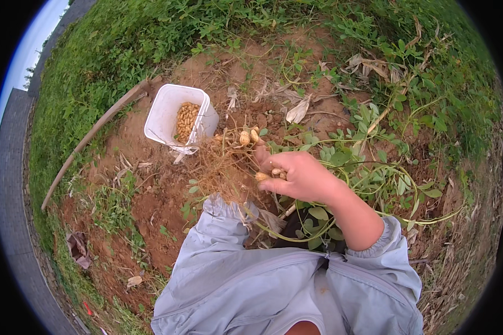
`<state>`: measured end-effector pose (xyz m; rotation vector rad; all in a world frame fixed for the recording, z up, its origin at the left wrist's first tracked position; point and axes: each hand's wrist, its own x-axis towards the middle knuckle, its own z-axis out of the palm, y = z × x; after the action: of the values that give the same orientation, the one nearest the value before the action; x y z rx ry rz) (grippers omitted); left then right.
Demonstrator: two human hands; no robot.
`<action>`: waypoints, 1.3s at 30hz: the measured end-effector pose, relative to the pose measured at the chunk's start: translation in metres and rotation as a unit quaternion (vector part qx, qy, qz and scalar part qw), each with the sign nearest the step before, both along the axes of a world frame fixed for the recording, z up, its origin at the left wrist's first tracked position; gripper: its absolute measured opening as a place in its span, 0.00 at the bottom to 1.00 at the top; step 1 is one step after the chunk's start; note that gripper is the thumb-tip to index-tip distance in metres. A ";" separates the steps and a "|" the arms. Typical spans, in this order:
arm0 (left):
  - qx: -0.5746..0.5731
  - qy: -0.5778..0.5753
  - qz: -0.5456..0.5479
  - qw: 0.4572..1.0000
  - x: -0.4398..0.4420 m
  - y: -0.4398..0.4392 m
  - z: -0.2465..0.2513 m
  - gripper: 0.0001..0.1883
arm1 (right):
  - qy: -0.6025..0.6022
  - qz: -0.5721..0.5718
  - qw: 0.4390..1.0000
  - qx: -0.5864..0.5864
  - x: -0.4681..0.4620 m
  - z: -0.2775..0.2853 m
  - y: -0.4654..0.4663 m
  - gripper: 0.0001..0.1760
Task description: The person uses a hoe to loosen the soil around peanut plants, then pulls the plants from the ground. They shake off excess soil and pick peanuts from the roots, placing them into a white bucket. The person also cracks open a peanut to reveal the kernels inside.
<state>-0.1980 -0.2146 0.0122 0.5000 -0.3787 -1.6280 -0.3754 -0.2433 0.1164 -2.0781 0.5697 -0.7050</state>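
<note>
My right hand [297, 173] is curled around a few peanut pods [278, 172], with another pod by its thumb tip. Its fingertips reach the root clump of a peanut plant [222, 163], where more pods [245, 137] hang in the tangle. Thin brown roots cover the place where my left hand lies beyond its grey sleeve cuff [222, 205], so its fingers and grip are hidden. Leafy green stems [339, 155] spread out to the right, partly under my right forearm. Just beyond the roots stands a white plastic bucket [161, 113], partly filled with loose peanuts [187, 119].
A long curved wooden handle [96, 119] lies left of the bucket. Dry leaves [298, 109] are scattered on reddish soil [159, 217]. Dense green plants [151, 42] grow along the far side. A crumpled brown piece of material [79, 250] lies at the lower left, near a paved strip [14, 201].
</note>
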 end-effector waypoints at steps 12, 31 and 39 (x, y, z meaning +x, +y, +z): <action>-0.060 0.026 -0.077 0.995 0.013 -0.002 -0.021 0.24 | -0.331 0.079 0.657 0.673 0.007 -0.033 0.017 0.20; -0.056 0.082 -0.101 0.990 0.013 0.003 -0.017 0.20 | -0.142 -0.009 0.849 0.509 -0.018 -0.008 0.023 0.20; 0.189 0.194 -0.016 0.962 -0.012 0.004 -0.036 0.21 | -0.122 -0.220 0.909 0.333 -0.025 0.002 -0.013 0.15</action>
<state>-0.2104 -0.2103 -0.0242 0.4440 0.2237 -1.7907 -0.4002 -0.2561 0.1179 -1.2129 0.9896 -0.8596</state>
